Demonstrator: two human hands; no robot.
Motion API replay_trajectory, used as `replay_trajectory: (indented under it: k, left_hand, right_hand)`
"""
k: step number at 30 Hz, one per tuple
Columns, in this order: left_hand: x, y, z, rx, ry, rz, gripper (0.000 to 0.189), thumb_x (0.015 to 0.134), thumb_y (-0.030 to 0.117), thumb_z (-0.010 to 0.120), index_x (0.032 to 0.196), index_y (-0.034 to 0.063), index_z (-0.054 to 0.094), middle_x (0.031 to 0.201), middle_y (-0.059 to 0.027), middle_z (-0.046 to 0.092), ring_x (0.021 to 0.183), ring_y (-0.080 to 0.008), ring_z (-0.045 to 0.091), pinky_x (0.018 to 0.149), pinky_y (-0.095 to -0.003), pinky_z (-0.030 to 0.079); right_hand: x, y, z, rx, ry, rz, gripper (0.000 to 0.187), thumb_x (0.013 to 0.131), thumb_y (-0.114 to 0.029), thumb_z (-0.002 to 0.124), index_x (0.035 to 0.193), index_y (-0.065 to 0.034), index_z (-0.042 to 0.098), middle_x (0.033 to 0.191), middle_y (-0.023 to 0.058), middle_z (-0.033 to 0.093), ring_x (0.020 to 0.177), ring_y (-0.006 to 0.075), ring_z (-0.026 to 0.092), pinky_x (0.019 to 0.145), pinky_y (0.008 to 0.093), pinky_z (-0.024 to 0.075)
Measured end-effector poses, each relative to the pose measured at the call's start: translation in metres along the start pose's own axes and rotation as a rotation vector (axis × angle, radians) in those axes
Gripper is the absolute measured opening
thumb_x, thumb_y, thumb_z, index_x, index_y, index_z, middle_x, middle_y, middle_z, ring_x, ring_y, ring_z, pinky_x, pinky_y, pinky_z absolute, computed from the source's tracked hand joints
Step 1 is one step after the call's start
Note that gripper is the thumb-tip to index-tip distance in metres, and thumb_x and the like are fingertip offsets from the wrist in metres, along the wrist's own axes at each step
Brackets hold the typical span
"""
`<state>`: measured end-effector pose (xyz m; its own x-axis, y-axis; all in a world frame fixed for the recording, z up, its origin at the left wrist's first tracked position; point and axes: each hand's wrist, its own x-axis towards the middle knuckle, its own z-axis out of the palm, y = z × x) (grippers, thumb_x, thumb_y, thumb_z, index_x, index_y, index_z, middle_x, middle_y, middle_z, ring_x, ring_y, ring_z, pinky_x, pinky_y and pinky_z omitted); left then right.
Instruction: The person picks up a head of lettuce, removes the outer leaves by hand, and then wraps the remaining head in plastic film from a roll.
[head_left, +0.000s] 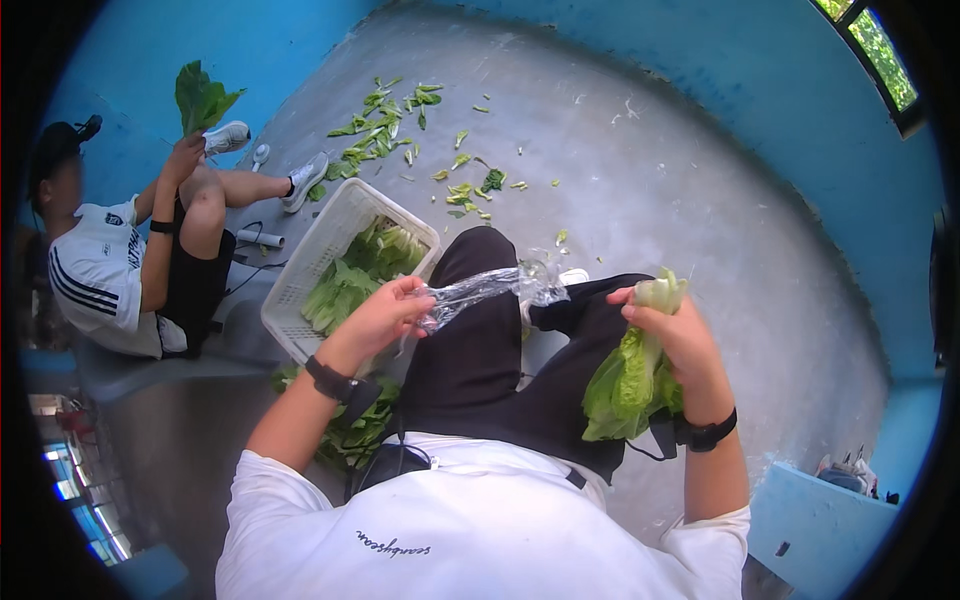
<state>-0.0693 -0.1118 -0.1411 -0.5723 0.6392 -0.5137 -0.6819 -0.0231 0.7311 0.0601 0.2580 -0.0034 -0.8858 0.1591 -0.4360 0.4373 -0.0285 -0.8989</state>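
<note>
In my left hand (390, 309) is one end of a clear plastic bag (480, 291), which stretches across above my knees with its far end crumpled. My right hand (675, 330) grips a leafy green lettuce-like vegetable (626, 382) near its pale stem end. The stem points up and away, while the leaves hang down toward my wrist. Bag and vegetable are apart. To the left of my knee stands a white plastic crate (345, 191) with leafy greens (337, 296) in it. More leafy greens (360, 427) lie beside my left hip, partly hidden by my forearm.
A person (112, 262) sits at the left, holding up a green leaf (201, 101). Torn leaves (375, 135) litter the concrete floor (600, 150) ahead. A white pipe piece (260, 238) and cables lie beyond the crate. A blue ledge (817, 517) stands at the lower right.
</note>
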Motion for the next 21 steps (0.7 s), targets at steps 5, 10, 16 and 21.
replay_trajectory:
  k: [5,10,16,21]
  left_hand:
    - [0.000,-0.021,-0.028,0.054,0.110,-0.114,0.017,0.093,0.012,0.071,0.095,0.0125,0.054,0.089,-0.0022,0.068,0.079,-0.0129,0.069,0.065,-0.0276,0.057]
    - [-0.009,-0.017,-0.025,0.238,0.080,-0.175,0.018,0.092,0.010,0.072,0.093,0.0092,0.053,0.089,-0.0065,0.071,0.081,-0.0159,0.071,0.068,-0.0280,0.057]
    - [-0.018,-0.004,-0.024,0.777,0.009,0.002,0.025,0.088,0.018,0.076,0.101,0.0049,0.060,0.094,-0.0069,0.071,0.090,-0.0169,0.069,0.078,-0.0310,0.055]
    - [-0.014,0.038,0.006,1.358,0.222,0.275,0.041,0.083,0.029,0.079,0.111,0.0024,0.065,0.104,-0.0092,0.069,0.101,-0.0255,0.065,0.088,-0.0361,0.051]
  right_hand:
    - [0.043,0.035,0.032,-0.208,-0.236,0.181,0.021,0.084,-0.011,0.070,0.101,0.0004,0.072,0.094,0.0054,0.070,0.084,0.0130,0.065,0.077,0.0298,0.0509]
    - [0.096,0.068,0.051,-0.197,-0.236,0.281,0.022,0.084,-0.014,0.070,0.101,0.0001,0.070,0.089,0.0051,0.069,0.081,0.0150,0.064,0.076,0.0318,0.0507]
    - [0.129,0.070,0.068,-0.131,-0.259,0.334,0.023,0.085,-0.021,0.072,0.093,-0.0006,0.066,0.082,0.0065,0.066,0.073,0.0167,0.064,0.068,0.0328,0.0513]
    - [0.140,0.061,0.073,-0.117,-0.223,0.385,0.023,0.084,-0.019,0.076,0.094,-0.0006,0.065,0.081,0.0070,0.066,0.070,0.0178,0.065,0.065,0.0338,0.0522]
